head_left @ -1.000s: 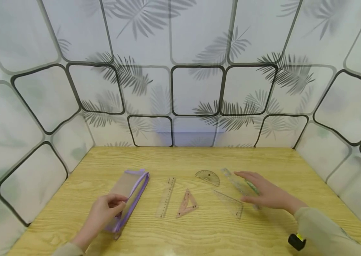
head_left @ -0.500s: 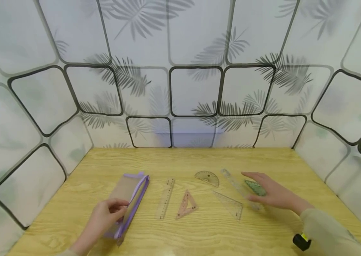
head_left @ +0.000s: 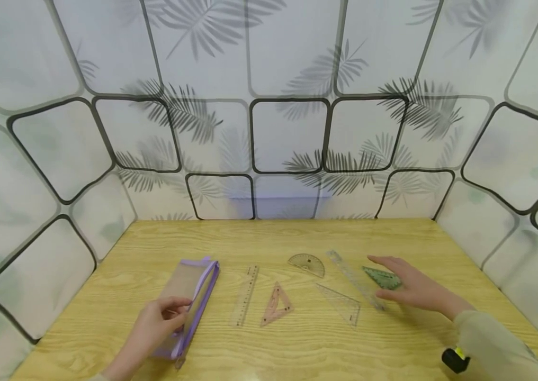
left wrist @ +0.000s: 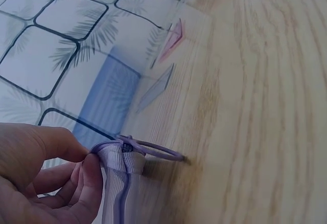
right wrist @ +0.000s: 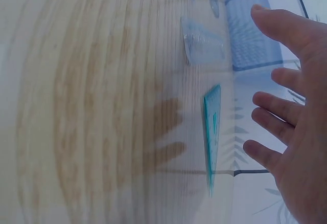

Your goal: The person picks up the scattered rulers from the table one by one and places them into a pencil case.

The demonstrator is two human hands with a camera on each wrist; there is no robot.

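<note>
Currently left hand (head_left: 158, 320) has its grip pinching a purple-trimmed pouch (head_left: 184, 281) by the edge, pouch on the wooden surface (head_left: 297, 357), left side. Right hand (head_left: 414, 287) hovers, grip released with fingers spread, near the green set square (head_left: 379, 277), which lies right of a long clear ruler (head_left: 352, 276); protractor (head_left: 308, 264) lies left of that ruler.

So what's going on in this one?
A person's left hand pinches the purple-trimmed zip pouch at its edge. The right hand hovers over a green set square, fingers spread, holding nothing. Between the hands, a protractor, two clear rulers, a pink set square and a clear set square lie on the table.
</note>
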